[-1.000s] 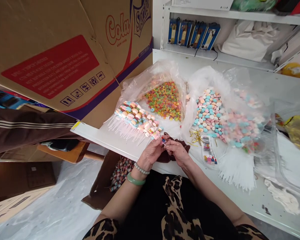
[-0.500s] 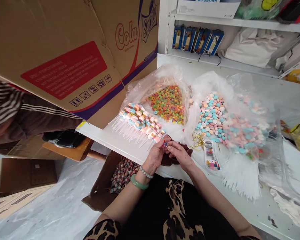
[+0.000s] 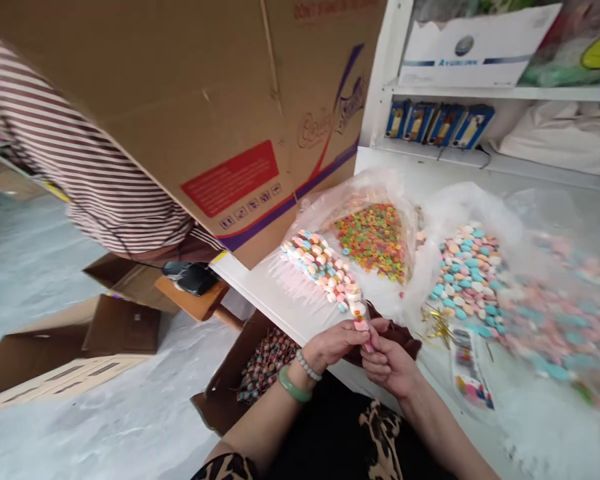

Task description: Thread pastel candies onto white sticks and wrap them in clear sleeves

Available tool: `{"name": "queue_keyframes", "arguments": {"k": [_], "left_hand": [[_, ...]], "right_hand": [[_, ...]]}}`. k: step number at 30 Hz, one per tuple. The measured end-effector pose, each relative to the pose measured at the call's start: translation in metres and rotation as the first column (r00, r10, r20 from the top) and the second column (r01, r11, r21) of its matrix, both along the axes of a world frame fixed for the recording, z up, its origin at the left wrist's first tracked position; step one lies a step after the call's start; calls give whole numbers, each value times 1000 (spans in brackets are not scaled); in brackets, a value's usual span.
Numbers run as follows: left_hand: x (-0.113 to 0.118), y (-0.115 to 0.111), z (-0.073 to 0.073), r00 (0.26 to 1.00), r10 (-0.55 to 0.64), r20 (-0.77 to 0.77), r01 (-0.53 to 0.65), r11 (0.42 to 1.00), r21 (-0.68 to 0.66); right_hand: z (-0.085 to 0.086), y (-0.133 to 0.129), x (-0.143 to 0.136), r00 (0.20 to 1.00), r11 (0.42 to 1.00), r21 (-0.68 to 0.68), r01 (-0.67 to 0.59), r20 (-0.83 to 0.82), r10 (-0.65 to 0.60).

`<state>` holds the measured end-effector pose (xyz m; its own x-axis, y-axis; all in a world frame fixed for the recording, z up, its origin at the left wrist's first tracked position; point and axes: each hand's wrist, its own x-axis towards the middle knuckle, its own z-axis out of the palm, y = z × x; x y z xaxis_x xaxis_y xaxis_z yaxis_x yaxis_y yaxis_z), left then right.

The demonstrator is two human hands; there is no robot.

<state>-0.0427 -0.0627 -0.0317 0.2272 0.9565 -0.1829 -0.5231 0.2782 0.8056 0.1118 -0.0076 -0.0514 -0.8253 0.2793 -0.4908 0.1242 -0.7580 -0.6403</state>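
Both my hands meet at the table's front edge, closed around the lower end of a candy skewer (image 3: pixel 359 313) in a clear printed wrapper. It points up and away from me. My left hand (image 3: pixel 336 341) pinches it from the left, and my right hand (image 3: pixel 391 365) wraps its base from the right. Just beyond its tip lies a row of candy skewers (image 3: pixel 320 263) with white sticks. Behind my hands is a dark brown cloth-like item (image 3: pixel 403 337), partly hidden. To the right lie gold twist ties (image 3: pixel 437 325) and a stack of printed clear wrappers (image 3: pixel 470 367).
Bags of fruit-coloured candy rings (image 3: pixel 373 240) and pastel candies (image 3: pixel 467 267) lie on the white table (image 3: pixel 275 293). A tall carton (image 3: pixel 220 100) stands at the left edge. Below is an open box (image 3: pixel 267 367) of wrapped candies. Beyond the carton, a person's striped top (image 3: pixel 105 173) shows.
The view has swung left. The wrapped candy skewer now stands up between my hands, where earlier only a small colourful bit showed at my fingertips. My right hand has turned to wrap its base.
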Motion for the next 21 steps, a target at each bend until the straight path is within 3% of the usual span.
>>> {"name": "queue_keyframes", "arguments": {"k": [1, 2, 3, 4, 5, 7, 8, 9, 10, 12, 14, 15, 16, 18, 19, 20, 21], "left_hand": [[3, 2, -3, 998, 58, 20, -57, 998, -31], [8, 6, -7, 988, 146, 58, -141, 987, -76], [12, 11, -12, 959, 270, 82, -259, 959, -117], [17, 16, -16, 915, 393, 94, -375, 912, -168], [23, 20, -19, 864, 491, 113, -456, 857, -238], [34, 26, -24, 812, 561, 164, -465, 790, -400], [39, 28, -25, 813, 548, 198, -412, 781, -470], [45, 28, -26, 825, 526, 209, -368, 779, -507], [49, 27, -26, 835, 510, 209, -341, 776, -531], [55, 26, -25, 850, 496, 178, -334, 768, -546], [58, 26, -22, 850, 509, 133, -361, 748, -557], [58, 27, -20, 852, 513, 106, -372, 735, -566], [57, 27, -18, 858, 506, 82, -374, 728, -575], [56, 25, -12, 891, 450, 63, -336, 746, -575], [56, 22, -8, 914, 396, 87, -291, 791, -538], [55, 19, -4, 933, 342, 117, -250, 846, -472], [53, 14, 0, 945, 302, 128, -234, 893, -384]], "right_hand": [[0, -2, 0, 994, 984, 159, 75, 68, -87], [1, -4, -1, 972, 919, 368, 145, 120, -202], [1, -6, -2, 937, 784, 594, 183, 135, -321], [1, -8, -3, 901, 581, 795, 175, 109, -421], [1, -9, -4, 874, 335, 935, 118, 63, -482], [-2, -9, -5, 858, -133, 988, -72, -6, -513], [-4, -8, -4, 856, -303, 938, -170, -11, -517], [-6, -6, -3, 849, -419, 872, -253, -8, -529], [-8, -4, 0, 841, -492, 814, -310, -7, -541], [-12, 1, 5, 847, -546, 767, -337, -5, -531], [-13, 4, 10, 873, -492, 826, -276, 1, -488], [-12, 5, 11, 881, -411, 885, -220, -1, -473], [-10, 4, 12, 884, -280, 950, -140, -8, -468], [-4, 1, 13, 889, 141, 987, 75, -2, -457], [0, -2, 13, 904, 404, 893, 201, -11, -427], [3, -4, 13, 942, 676, 695, 245, -5, -336], [6, -7, 14, 946, 753, 607, 253, 9, -325]]}}
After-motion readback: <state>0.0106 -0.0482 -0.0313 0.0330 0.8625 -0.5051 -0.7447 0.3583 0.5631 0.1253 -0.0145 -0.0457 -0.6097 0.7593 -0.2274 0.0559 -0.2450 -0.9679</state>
